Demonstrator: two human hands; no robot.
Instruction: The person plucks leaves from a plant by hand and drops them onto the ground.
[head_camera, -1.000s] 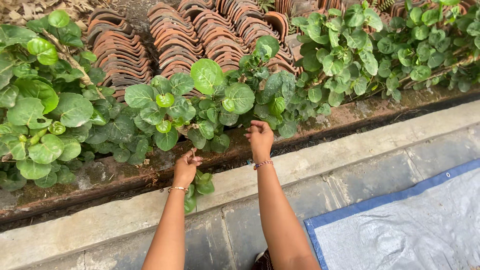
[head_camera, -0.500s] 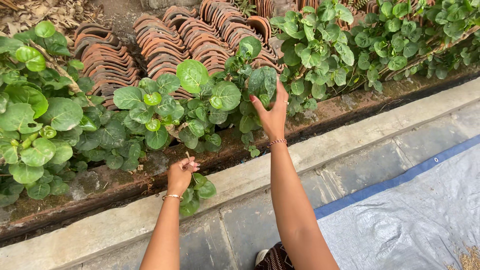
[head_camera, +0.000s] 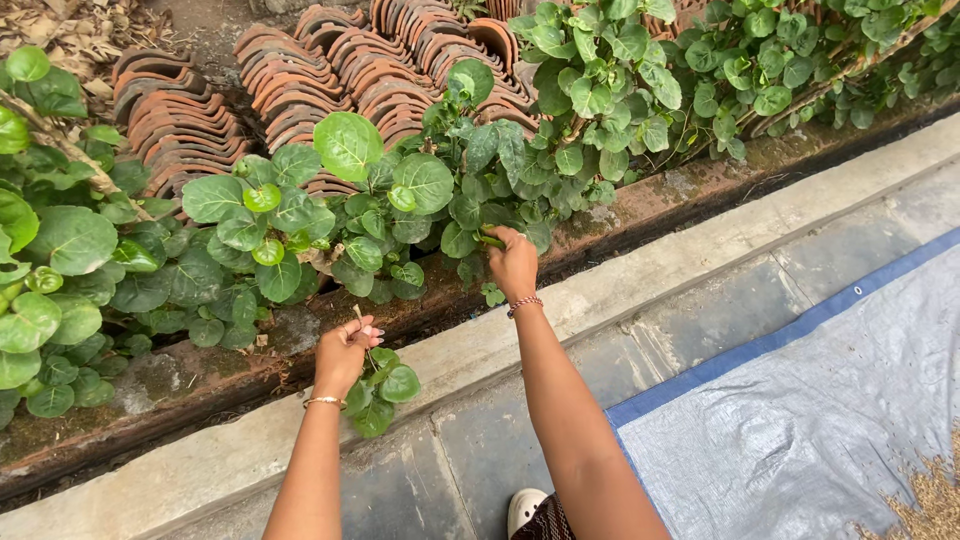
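My left hand (head_camera: 343, 358) is shut on a small bunch of picked leafy stems (head_camera: 385, 392), whose round green leaves hang below the fist over the concrete kerb (head_camera: 650, 270). My right hand (head_camera: 513, 262) reaches into the round-leaved green plant (head_camera: 400, 200) and is shut on one of its green stems (head_camera: 489, 239) low in the foliage. A bracelet sits on each wrist.
Stacked terracotta roof tiles (head_camera: 300, 90) lie behind the plants. More of the same leafy shrubs (head_camera: 640, 80) spread right and left along a mossy brick ledge (head_camera: 200, 370). A grey tarp with blue edging (head_camera: 820, 400) covers the paving at right, with dry chaff (head_camera: 935, 500) on its corner.
My right hand dropped from an open reach high among the leaves and closed on a low stem. The left hand kept its bunch and drifted slightly left and down. The view shifted left.
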